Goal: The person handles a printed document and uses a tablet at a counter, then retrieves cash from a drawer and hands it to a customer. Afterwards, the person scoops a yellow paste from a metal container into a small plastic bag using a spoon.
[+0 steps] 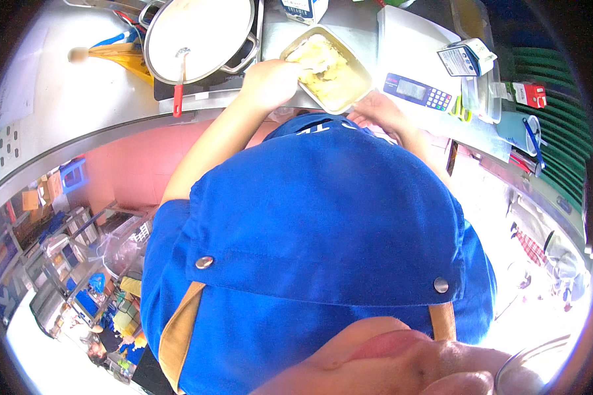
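Note:
A rectangular metal container (358, 81) with a soft, pale yellow food (326, 64) stands at the counter's front edge. My left hand (273, 84) is curled at its left rim, fingertips over the food. A small shiny piece, perhaps of a utensil, shows in the food beside the fingertips; what the hand grips is hidden. At the container's near right corner is my right hand (379, 112), fingers somewhat spread, with nothing seen in it. Left of the container is a large white-looking pot (202, 34) on a black hob, with a red-handled utensil (178, 98) across its rim.
A white digital scale (415, 54) with a keypad stands on the right. On and around it are a creamer carton (467, 58), clear plastic tubs and green-handled scissors (459, 109). Another carton (304, 10) stands behind the container. A yellow cloth or bag (123, 57) lies left of the pot.

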{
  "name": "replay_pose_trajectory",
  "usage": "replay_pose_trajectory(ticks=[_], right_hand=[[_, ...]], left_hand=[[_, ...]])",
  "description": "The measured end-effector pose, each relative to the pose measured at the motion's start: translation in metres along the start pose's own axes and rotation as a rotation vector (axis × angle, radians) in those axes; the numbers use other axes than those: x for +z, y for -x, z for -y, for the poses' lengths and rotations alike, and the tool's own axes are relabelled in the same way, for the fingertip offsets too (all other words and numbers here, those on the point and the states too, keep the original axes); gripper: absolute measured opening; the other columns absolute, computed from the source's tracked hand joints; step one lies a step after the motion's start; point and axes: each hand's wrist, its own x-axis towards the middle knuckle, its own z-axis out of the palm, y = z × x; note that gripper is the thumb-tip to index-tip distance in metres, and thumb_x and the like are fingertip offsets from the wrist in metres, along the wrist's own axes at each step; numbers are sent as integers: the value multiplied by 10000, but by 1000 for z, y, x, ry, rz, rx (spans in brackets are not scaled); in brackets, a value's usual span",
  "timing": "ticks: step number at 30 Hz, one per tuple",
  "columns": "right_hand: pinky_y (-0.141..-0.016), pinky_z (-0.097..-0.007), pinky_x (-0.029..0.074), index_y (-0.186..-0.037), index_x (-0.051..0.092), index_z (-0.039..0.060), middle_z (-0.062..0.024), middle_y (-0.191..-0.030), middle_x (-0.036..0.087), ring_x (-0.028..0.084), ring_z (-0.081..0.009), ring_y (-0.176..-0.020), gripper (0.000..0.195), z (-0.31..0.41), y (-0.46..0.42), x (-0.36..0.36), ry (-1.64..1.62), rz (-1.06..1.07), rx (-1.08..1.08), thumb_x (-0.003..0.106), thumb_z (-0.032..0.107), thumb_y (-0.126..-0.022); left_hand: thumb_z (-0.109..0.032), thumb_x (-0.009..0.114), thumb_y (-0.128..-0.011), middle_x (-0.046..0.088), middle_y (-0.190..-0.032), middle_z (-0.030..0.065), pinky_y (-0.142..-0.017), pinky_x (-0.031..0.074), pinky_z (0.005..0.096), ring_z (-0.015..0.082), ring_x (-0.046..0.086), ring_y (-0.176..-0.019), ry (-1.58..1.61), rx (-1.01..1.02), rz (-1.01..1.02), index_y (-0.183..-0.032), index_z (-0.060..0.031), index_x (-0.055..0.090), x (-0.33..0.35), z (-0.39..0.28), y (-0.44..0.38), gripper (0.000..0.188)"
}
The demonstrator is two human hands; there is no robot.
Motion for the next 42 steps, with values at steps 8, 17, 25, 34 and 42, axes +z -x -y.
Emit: replay_pose_trajectory(ticks=[8,17,25,34,42], right_hand=[[-476,-238,431,-721,545,19,-70,-591,581,557,-126,-517,302,13,-4,-27,525,-364,-204,594,307,-795],[-464,-213,404,-777,557,33,-34,-610,568,511,-89,-510,170,2,-13,-23,263,85,-68,603,195,-801],[-549,-230,454,-802,554,31,-48,-691,588,552,-104,-611,188,-8,-17,-18,79,92,-39,606,212,-801],[-578,-260,449,-731,559,9,-79,-788,566,556,-147,-657,267,-26,-34,-23,301,23,-224,639,261,-770],[-763,-327,423,-822,581,-21,-139,-950,518,526,-250,-889,278,-30,-37,-31,484,13,-392,610,250,-771]], left_hand=[[-270,448,-825,597,-694,128,-570,456,415,315,584,-668,77,124,94,-816,-122,632,8,-18,15,237],[-206,422,-793,594,-715,188,-591,463,451,352,587,-679,-115,-69,16,-799,-81,619,4,-8,-10,233],[-126,455,-756,602,-719,175,-573,471,439,320,602,-652,-120,165,88,-802,-99,619,12,-41,20,173],[-202,399,-800,591,-717,206,-594,461,457,353,594,-723,-98,-77,82,-791,-37,587,23,-31,-19,250],[-199,430,-799,608,-744,171,-591,474,433,319,604,-719,-225,-25,203,-832,-121,616,-23,-37,6,204]])
